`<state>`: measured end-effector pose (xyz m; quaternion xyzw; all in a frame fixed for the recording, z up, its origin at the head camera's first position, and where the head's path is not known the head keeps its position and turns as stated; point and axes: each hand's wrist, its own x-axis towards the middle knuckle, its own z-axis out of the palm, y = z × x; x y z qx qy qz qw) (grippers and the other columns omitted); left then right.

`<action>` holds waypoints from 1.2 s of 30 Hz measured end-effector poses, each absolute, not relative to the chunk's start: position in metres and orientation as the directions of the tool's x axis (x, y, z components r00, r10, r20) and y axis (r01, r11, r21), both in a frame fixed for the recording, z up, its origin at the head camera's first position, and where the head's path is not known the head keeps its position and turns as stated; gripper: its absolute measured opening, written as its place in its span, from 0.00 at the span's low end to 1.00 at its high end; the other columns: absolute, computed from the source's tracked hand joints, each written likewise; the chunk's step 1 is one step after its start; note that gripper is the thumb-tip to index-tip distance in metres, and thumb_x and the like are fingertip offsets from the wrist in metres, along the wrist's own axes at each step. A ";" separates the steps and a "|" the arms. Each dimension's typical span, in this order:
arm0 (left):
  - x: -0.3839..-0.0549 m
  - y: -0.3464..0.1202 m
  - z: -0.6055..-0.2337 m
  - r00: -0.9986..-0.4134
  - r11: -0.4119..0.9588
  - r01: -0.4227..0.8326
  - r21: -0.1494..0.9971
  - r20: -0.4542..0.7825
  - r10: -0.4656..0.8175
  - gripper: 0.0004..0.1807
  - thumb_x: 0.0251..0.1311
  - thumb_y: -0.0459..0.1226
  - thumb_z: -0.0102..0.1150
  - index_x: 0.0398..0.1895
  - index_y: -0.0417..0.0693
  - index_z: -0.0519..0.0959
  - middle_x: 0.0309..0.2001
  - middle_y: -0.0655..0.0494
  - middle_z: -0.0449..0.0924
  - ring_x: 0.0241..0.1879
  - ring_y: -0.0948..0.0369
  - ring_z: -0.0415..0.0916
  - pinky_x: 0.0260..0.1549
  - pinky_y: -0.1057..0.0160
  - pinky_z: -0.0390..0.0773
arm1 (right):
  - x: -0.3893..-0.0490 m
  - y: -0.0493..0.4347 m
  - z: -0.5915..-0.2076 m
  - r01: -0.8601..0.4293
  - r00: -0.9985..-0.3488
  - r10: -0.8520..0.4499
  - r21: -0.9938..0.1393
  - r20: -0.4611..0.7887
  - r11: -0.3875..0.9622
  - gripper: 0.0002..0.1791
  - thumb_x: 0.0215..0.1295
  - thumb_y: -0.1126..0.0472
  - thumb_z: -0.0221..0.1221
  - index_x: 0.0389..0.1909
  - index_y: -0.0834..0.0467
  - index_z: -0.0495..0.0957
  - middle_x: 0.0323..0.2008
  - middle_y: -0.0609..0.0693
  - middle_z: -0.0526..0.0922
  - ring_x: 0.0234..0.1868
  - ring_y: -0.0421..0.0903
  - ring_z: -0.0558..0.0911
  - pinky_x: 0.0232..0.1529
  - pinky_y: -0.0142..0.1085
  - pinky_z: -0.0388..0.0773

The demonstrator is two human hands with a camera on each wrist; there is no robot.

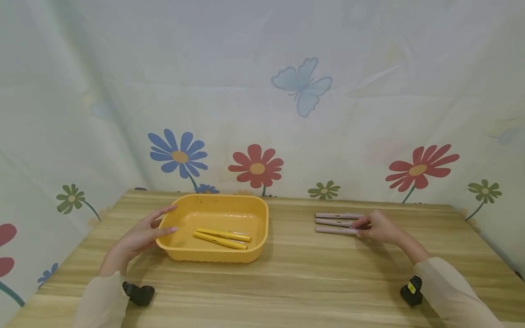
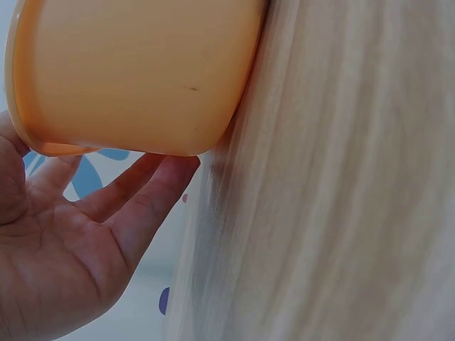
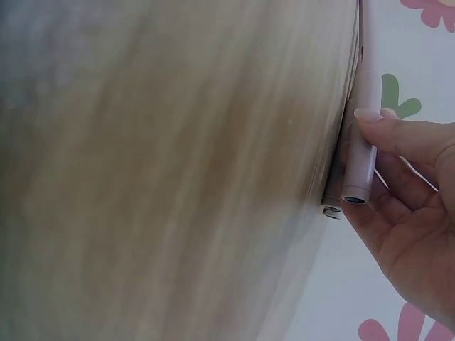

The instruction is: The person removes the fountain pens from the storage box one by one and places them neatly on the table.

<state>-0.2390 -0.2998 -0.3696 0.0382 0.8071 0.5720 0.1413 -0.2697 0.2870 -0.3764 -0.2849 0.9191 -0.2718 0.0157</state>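
A yellow plastic basin (image 1: 213, 255) stands on the table at the left, with two yellow pens (image 1: 221, 239) lying inside it. My left hand (image 1: 137, 234) holds the basin's left end, thumb over the rim; in the left wrist view its fingers (image 2: 153, 202) press against the outer wall. To the right, three pale pink pens (image 1: 334, 231) lie side by side, roughly parallel. My right hand (image 1: 381, 228) pinches the right end of the nearest one. Seen from the right wrist, the thumb lies on this pink pen (image 3: 364, 160), with another pen close behind it.
The wood-grain table (image 1: 287, 282) reaches back to a light curtain (image 1: 229, 105) printed with flowers and a butterfly. A black wrist camera (image 1: 139, 294) sits on the left wrist, and another black device (image 1: 411, 291) on the right.
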 end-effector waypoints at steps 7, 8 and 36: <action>-0.238 -0.300 -0.368 -0.957 0.339 -0.102 0.935 -0.186 0.224 0.42 0.59 0.37 0.57 0.71 0.48 0.45 0.68 0.30 0.37 0.60 0.37 0.58 0.45 0.52 0.76 | -0.270 0.286 -0.376 -0.517 -0.839 -0.532 -0.482 0.119 0.707 0.08 0.48 0.72 0.64 0.32 0.68 0.83 0.31 0.55 0.84 0.33 0.43 0.80 0.32 0.34 0.79; -0.238 -0.300 -0.368 -0.957 0.340 -0.103 0.935 -0.186 0.223 0.42 0.59 0.38 0.57 0.71 0.48 0.45 0.68 0.30 0.37 0.60 0.37 0.58 0.45 0.52 0.76 | -0.271 0.286 -0.376 -0.521 -0.836 -0.536 -0.479 0.118 0.707 0.08 0.48 0.72 0.64 0.32 0.68 0.83 0.31 0.55 0.84 0.33 0.44 0.80 0.32 0.34 0.78; -0.239 -0.300 -0.370 -0.957 0.344 -0.094 0.934 -0.180 0.229 0.42 0.58 0.38 0.57 0.71 0.49 0.45 0.69 0.31 0.36 0.58 0.40 0.61 0.46 0.53 0.76 | -0.271 0.286 -0.377 -0.520 -0.835 -0.541 -0.473 0.105 0.711 0.09 0.47 0.76 0.62 0.32 0.66 0.83 0.31 0.53 0.84 0.32 0.42 0.78 0.30 0.32 0.78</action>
